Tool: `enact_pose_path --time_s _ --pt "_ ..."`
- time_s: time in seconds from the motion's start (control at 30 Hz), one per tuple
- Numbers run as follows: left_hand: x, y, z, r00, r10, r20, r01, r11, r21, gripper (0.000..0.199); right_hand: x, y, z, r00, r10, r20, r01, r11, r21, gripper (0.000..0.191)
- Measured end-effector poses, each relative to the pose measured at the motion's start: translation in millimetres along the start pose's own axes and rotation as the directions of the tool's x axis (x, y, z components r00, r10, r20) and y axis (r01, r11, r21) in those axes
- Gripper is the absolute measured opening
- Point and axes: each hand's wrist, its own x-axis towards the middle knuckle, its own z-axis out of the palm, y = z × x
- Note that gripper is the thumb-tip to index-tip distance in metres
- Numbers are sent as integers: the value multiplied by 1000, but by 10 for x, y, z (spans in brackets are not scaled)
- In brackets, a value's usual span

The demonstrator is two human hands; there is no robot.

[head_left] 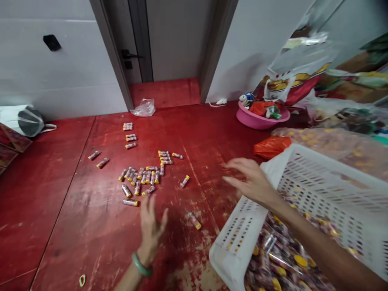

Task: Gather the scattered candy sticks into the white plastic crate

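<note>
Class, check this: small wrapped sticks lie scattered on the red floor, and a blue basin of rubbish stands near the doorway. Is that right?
Not quite. The basin is pink, not blue, as the head view shows. The wrapped sticks do lie scattered on the red floor.

Two hands (151, 230), two baskets (303, 161)

Motion is smearing the right hand (250, 180), so its fingers are showing no clean outline. The white basket (242, 238) is running off the bottom and right edges, and the arm is covering part of the wrapped sweets (281, 258) inside. The print on the small rolls (142, 176) is reading too small to tell. The clutter at the right edge is blurring into colour.
</note>
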Motion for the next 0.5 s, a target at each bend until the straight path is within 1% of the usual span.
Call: enact_pose_path --time_s 0.03,0.07,0.1,0.13,0.17,0.2,0.23,0.27,0.3,0.37,0.4,0.43,0.47,0.5 --pt "69 -375 -24 999 -48 12 45 987 154 72 310 15 330 990 -89 113 94 995 -38 37" --pt "152 -710 -42 987 -136 89 105 952 287 85 591 28 693 966 -80 244 105 990 -92 54" --pt "252 -994 -57 964 -219 149 146 909 390 95 837 37 1067 933 -31 358 90 985 -147 69" --pt "369 -1227 -69 935 -287 207 167 874 457 105 1050 42 1432 891 16 454 77 980 -186 80" --pt "500 -1413 -82 905 -336 260 169 846 505 112 1229 41 1772 855 60 515 61 975 -215 88" --pt "644 -1559 -93 886 -354 299 153 832 533 117 1379 36 2075 825 81 559 59 972 -228 94" --pt "792 -1673 -102 876 -352 331 126 829 545 120 1501 27 2333 798 99 594 54 971 -234 98" --pt "939 -1763 -106 869 -340 360 99 831 548 122 1597 19 2547 773 112 624 52 970 -239 101" --pt "1074 -1834 -103 856 -327 400 71 841 536 120 1669 10 2717 750 124 650 52 968 -245 103" --pt "1282 -1924 -73 807 -302 507 18 871 490 116 1732 -4 2948 723 125 680 60 968 -242 100" --pt "1344 -1942 -49 781 -284 557 -11 885 466 112 1724 -15 3021 725 111 680 70 970 -233 96" --pt "1375 -1941 -23 766 -261 588 -41 893 449 106 1689 -30 3075 735 91 672 81 972 -220 90" --pt "1379 -1922 4 768 -234 596 -69 895 440 98 1631 -53 3116 750 74 658 87 974 -208 85" --pt "1363 -1887 30 787 -208 581 -88 894 439 89 1555 -84 3147 765 65 640 88 975 -205 81"
